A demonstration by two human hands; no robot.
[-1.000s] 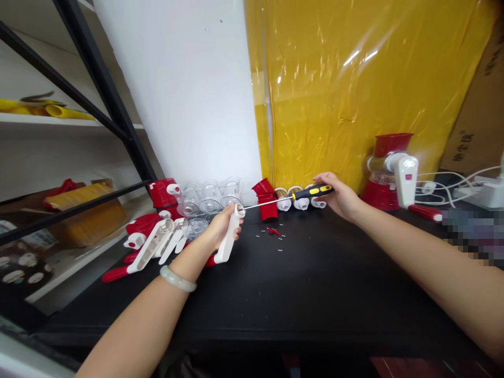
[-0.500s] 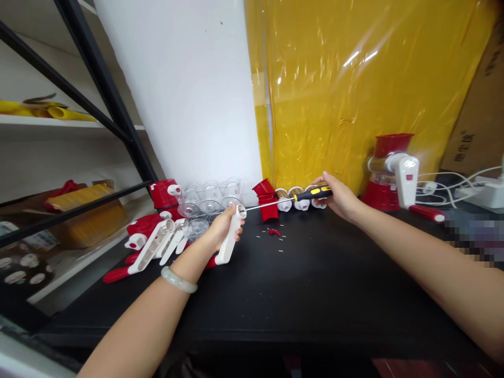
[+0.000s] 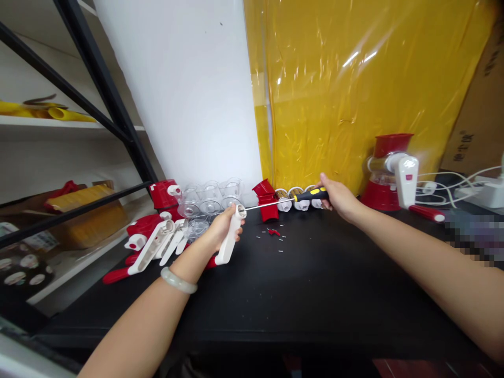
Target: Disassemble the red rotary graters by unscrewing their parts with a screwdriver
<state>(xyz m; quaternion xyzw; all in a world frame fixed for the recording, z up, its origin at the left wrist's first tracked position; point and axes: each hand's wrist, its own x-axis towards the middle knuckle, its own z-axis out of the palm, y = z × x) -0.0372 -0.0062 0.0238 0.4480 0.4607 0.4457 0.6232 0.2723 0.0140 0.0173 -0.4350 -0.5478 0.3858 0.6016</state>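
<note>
My left hand (image 3: pixel 225 227) is closed around a white crank handle (image 3: pixel 228 242) with a red grip at its lower end. In my right hand (image 3: pixel 334 195) is a black and yellow screwdriver (image 3: pixel 309 195), gripped at the end of its handle. The long shaft reaches left, and its tip meets the round socket at the top of the crank handle; the very tip is hidden inside. On the table below the shaft lie a small red part (image 3: pixel 273 232) and several small screws (image 3: pixel 281 251).
More white crank handles (image 3: pixel 151 245) lie at left beside red housings (image 3: pixel 163 194) and clear plastic cups (image 3: pixel 210 195). Red hoppers (image 3: pixel 268 207) and white grater drums (image 3: pixel 301 205) line the back. An assembled red and white grater (image 3: pixel 405 181) stands right, near white cables (image 3: pixel 452 189).
My right hand has shifted its fingers slightly on the screwdriver's handle, which has turned a little. The left hand and the crank handle stay in place.
</note>
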